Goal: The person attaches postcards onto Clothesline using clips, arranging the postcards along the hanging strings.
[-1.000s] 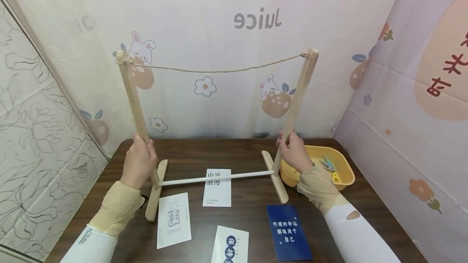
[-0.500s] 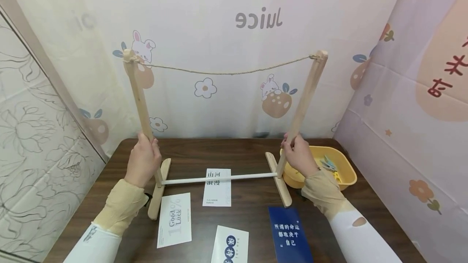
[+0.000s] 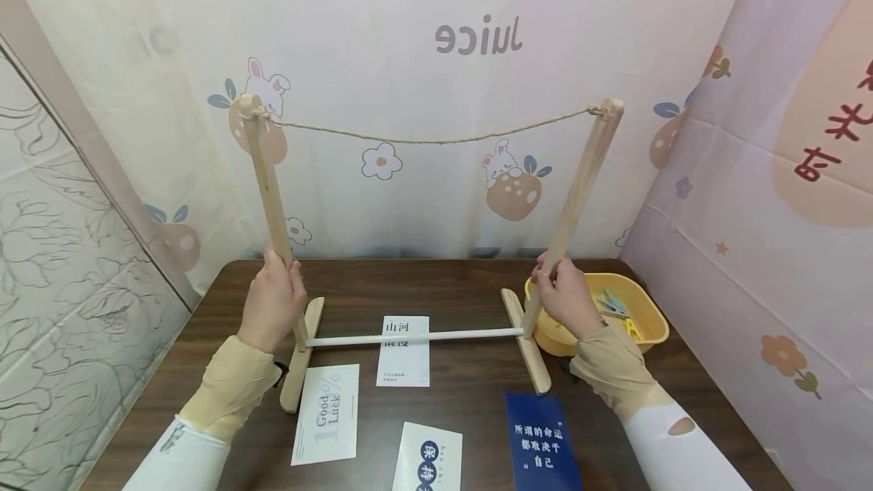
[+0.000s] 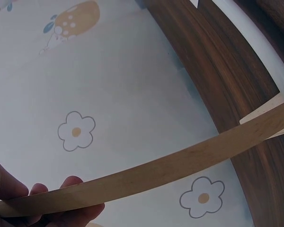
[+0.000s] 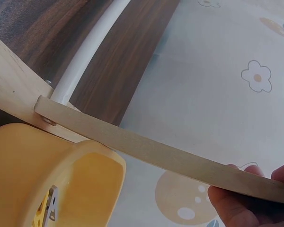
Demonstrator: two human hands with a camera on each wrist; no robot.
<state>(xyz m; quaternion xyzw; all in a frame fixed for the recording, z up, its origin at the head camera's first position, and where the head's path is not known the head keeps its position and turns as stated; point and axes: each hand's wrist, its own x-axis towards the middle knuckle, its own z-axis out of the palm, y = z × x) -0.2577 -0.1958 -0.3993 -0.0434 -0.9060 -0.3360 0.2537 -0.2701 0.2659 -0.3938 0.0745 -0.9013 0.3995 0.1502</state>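
Note:
A wooden stand has two uprights, a white crossbar [image 3: 464, 335] low down and a twine line [image 3: 436, 142] sagging between the tops. My left hand [image 3: 273, 301] grips the left upright [image 3: 269, 188] on its lower half. On the other side, my right hand [image 3: 566, 295] grips the right upright [image 3: 580, 188] at a similar height. Fingers wrap each post in the wrist views. The left foot [image 3: 298, 370] and right foot [image 3: 532, 354] are wooden bars on the table. Under the crossbar lies a white card with black characters [image 3: 402, 366].
A yellow basin [image 3: 648, 320] holding clothespins [image 3: 614, 305] stands close beside the right foot. Nearer me on the brown table [image 3: 464, 283] lie a "Good Luck" card [image 3: 327, 415], a white card with blue circles [image 3: 428, 461] and a dark blue card [image 3: 543, 442]. A printed curtain hangs behind.
Both hands have shifted the stand to the right and slightly nearer me. Its right foot has come closer to the blue card. My grip on both uprights stays the same.

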